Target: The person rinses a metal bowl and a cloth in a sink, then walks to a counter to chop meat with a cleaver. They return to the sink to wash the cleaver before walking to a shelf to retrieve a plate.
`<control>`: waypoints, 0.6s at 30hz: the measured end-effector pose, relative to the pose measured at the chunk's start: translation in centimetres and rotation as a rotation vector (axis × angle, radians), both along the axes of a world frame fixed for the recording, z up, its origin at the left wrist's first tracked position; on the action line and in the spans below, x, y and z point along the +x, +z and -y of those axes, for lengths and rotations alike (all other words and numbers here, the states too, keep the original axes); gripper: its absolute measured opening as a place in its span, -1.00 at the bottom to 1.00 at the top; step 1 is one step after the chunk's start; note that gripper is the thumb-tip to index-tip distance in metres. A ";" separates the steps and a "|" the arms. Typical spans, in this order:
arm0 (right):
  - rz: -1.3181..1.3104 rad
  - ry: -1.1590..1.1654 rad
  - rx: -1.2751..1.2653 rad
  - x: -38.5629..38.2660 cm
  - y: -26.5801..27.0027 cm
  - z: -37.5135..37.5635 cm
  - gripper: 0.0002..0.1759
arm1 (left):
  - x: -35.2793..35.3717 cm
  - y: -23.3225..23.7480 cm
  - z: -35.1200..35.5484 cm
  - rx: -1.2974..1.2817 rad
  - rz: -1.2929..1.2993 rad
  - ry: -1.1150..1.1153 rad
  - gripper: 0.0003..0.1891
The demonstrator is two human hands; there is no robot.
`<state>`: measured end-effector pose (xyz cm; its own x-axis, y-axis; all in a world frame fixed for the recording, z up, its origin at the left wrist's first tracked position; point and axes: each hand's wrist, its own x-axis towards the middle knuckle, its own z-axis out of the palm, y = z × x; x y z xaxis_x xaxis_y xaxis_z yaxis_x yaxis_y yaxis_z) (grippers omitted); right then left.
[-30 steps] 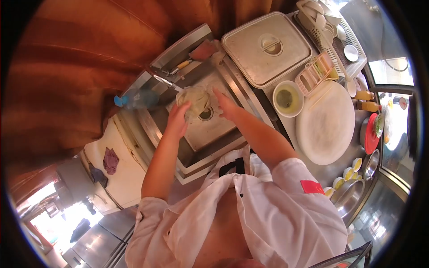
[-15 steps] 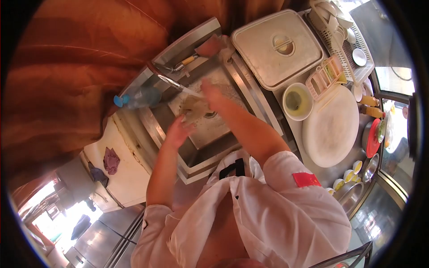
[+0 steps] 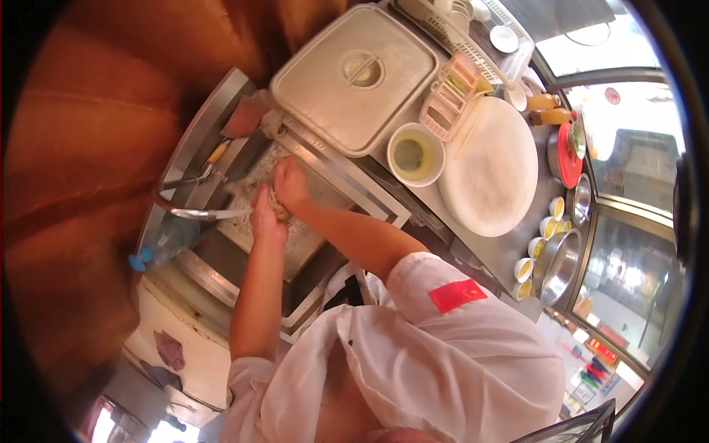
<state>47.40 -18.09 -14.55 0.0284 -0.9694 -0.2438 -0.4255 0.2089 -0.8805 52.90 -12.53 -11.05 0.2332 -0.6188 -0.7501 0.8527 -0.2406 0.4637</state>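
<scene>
Both hands meet low over the metal sink (image 3: pixel 310 255), beside the running water from the faucet (image 3: pixel 196 213). A crumpled, wet beige cloth (image 3: pixel 279 210) is squeezed between them; most of it is hidden by the fingers. My left hand (image 3: pixel 267 220) presses against its near side. From the right, my right hand (image 3: pixel 291 186) closes over the top as a fist. Water and froth cover the sink floor around the hands.
A clear bottle with a blue cap (image 3: pixel 168 240) lies by the sink's left edge. A lidded steel pan (image 3: pixel 325 96), a white bucket (image 3: pixel 395 177) and a round white cutting board (image 3: pixel 491 173) stand right of the sink. Small yellow-filled cups (image 3: pixel 536 247) sit beyond.
My hands, apart before with the cloth spread loosely under the water, have come together and bunched it up. The view has turned, so the sink sits further left.
</scene>
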 end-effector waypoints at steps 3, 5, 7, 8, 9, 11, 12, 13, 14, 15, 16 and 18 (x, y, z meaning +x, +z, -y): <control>-0.015 -0.038 0.144 1.3 2.0 -4.8 -0.65 | 2.2 -1.2 0.2 0.176 0.075 -0.018 -0.62; 0.025 0.013 0.122 1.6 2.6 -6.0 -0.65 | 9.8 -13.9 -5.1 -0.087 0.256 -0.302 -0.64; -0.151 0.160 0.317 1.2 2.2 -3.5 -0.58 | 7.5 -13.0 -6.6 -0.359 0.448 -0.593 -0.66; -0.144 0.150 0.322 1.4 0.1 -2.9 -0.58 | 4.4 -6.1 -5.3 -0.098 0.270 -0.379 -0.66; -0.166 0.132 0.307 1.7 -3.5 -2.7 -0.57 | 0.6 0.5 -1.5 0.157 0.091 -0.151 -0.65; -0.194 0.110 0.281 1.7 -2.7 -3.0 -0.57 | 4.2 -0.7 -1.0 0.179 0.038 -0.222 -0.63; -0.061 0.110 0.248 1.8 2.9 -4.6 -0.58 | 5.3 -1.2 -0.9 0.204 -0.016 -0.286 -0.61; 0.077 0.104 0.220 1.8 6.1 -5.7 -0.60 | 4.9 -0.8 -1.1 0.203 -0.017 -0.289 -0.61; 0.075 0.097 0.216 1.5 5.8 -4.5 -0.60 | 3.9 -0.1 -1.1 0.098 -0.028 -0.278 -0.62; -0.002 0.034 0.274 1.1 5.1 -2.1 -0.61 | 3.0 0.5 -0.7 -0.012 -0.037 -0.268 -0.63; -0.075 -0.030 0.340 1.1 4.5 -1.2 -0.63 | 2.3 1.4 -0.5 -0.011 -0.033 -0.278 -0.63; -0.016 0.027 0.310 1.5 3.3 -2.5 -0.62 | 0.9 2.8 -0.1 0.177 0.129 -0.229 -0.62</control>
<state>48.89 -15.61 -11.23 0.0473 -0.8477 -0.5284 -0.4481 0.4548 -0.7697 53.77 -12.39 -8.21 0.2027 -0.5292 -0.8239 0.7037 -0.5064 0.4984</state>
